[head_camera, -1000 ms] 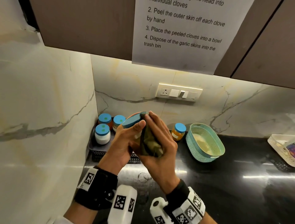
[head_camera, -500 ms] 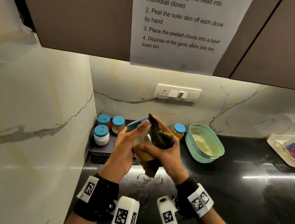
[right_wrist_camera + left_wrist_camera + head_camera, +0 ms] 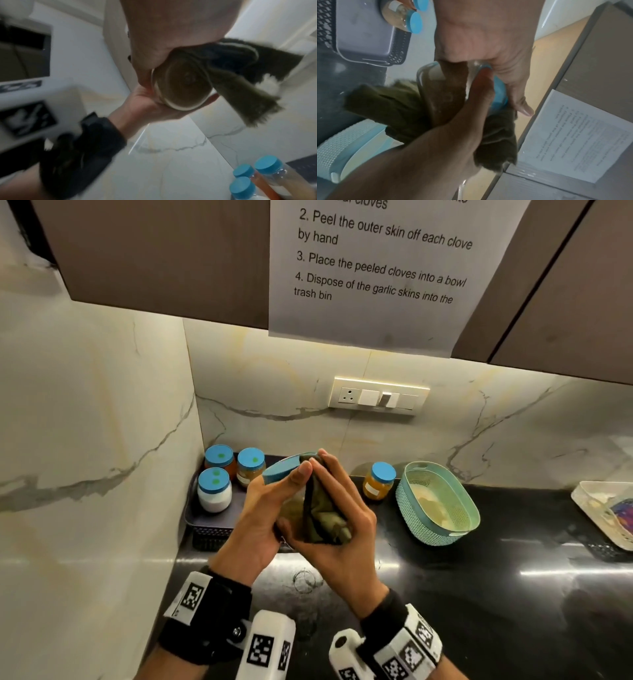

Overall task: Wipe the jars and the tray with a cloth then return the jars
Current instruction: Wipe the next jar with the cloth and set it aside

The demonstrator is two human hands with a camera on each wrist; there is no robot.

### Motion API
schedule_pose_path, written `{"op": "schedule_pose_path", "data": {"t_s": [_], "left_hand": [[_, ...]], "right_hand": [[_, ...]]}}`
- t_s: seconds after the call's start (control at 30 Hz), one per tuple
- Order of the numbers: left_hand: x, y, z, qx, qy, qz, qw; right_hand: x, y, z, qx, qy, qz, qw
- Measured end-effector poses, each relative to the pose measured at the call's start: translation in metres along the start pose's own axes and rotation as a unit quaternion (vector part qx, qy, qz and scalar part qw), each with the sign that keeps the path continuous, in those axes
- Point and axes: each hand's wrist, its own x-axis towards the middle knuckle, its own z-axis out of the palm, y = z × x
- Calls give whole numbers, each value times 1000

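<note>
My left hand (image 3: pixel 263 518) grips a glass jar (image 3: pixel 289 506) with a blue lid (image 3: pixel 282 472), tilted above the counter. My right hand (image 3: pixel 346 508) wraps an olive-green cloth (image 3: pixel 325 522) round the jar's side. The right wrist view shows the jar's base (image 3: pixel 181 86) with the cloth (image 3: pixel 240 88) trailing off it. In the left wrist view the cloth (image 3: pixel 393 108) bunches behind the jar (image 3: pixel 436 88). Three blue-lidded jars (image 3: pixel 219 460) (image 3: pixel 251 463) (image 3: pixel 214 487) stand in the dark grey tray (image 3: pixel 205 530) in the corner. Another jar (image 3: pixel 379 481) stands on the counter to the tray's right.
A teal woven basket (image 3: pixel 438 505) sits right of the lone jar. A white tray (image 3: pixel 603 508) lies at the far right edge. The black counter (image 3: pixel 479 594) meets marble walls at left and back, with cabinets (image 3: pixel 154 251) overhead.
My right hand slid the cloth down the jar half a second ago and has now moved back up over it. The left hand keeps the tilted jar in place.
</note>
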Motion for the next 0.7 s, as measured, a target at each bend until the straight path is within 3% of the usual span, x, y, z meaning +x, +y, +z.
{"op": "schedule_pose_path", "data": {"t_s": [0.1, 0.17, 0.27, 0.33, 0.43, 0.5, 0.6, 0.7], "left_hand": [[4, 0, 0, 19, 44, 16, 999], [5, 2, -2, 4, 40, 11, 999], [4, 4, -2, 7, 37, 3, 999], [7, 3, 2, 7, 57, 13, 998], [11, 1, 1, 12, 90, 36, 995], [11, 5, 1, 4, 71, 28, 997], [10, 5, -2, 5, 54, 7, 998], [10, 2, 1, 27, 74, 8, 997]], "right_hand": [[8, -4, 3, 86, -20, 100, 991], [7, -9, 8, 61, 8, 75, 995], [-3, -3, 10, -39, 26, -40, 998], [1, 5, 8, -7, 18, -18, 1000], [10, -2, 13, 88, 5, 83, 993], [7, -8, 17, 44, 33, 64, 996], [0, 1, 16, -75, 29, -37, 996], [10, 5, 8, 21, 10, 44, 999]]}}
